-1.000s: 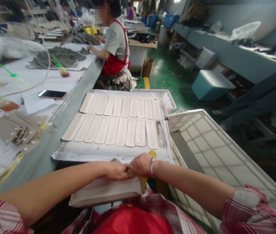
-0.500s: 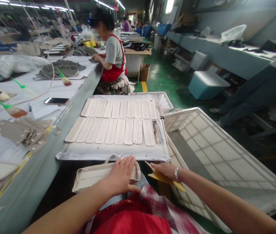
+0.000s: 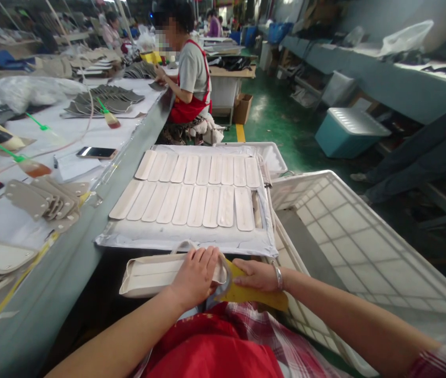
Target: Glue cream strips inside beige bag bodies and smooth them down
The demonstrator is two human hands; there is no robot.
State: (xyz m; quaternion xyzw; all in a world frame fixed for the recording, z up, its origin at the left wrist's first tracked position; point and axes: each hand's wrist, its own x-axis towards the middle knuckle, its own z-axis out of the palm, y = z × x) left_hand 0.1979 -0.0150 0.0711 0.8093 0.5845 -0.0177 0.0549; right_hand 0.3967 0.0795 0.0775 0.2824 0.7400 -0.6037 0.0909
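My left hand (image 3: pixel 196 273) is closed over the right end of a cream bag-like piece (image 3: pixel 147 273), long and boxy, with a thin strap loop on top. The piece lies across my lap. In my right hand (image 3: pixel 256 274) I grip a flat yellow piece (image 3: pixel 268 298) with a curved edge. Its left end touches or overlaps the bag's right end, close to my left fingers; I cannot tell which. Just beyond, a white-covered board (image 3: pixel 144 237) carries two rows of cream rounded strips (image 3: pixel 191 205). The undersides of both hands are hidden.
Left runs a long worktable (image 3: pixel 89 231) with stacked grey-beige pieces (image 3: pixel 45 202), a phone (image 3: pixel 96 152) and green-tipped glue bottles (image 3: pixel 29 167). A white plastic crate (image 3: pixel 325 226) stands on the right. A co-worker in a red apron (image 3: pixel 193 79) sits ahead.
My right hand has brought the yellow piece left, against the bag's end. My left fingers have curled further around that end. The view has shifted slightly.
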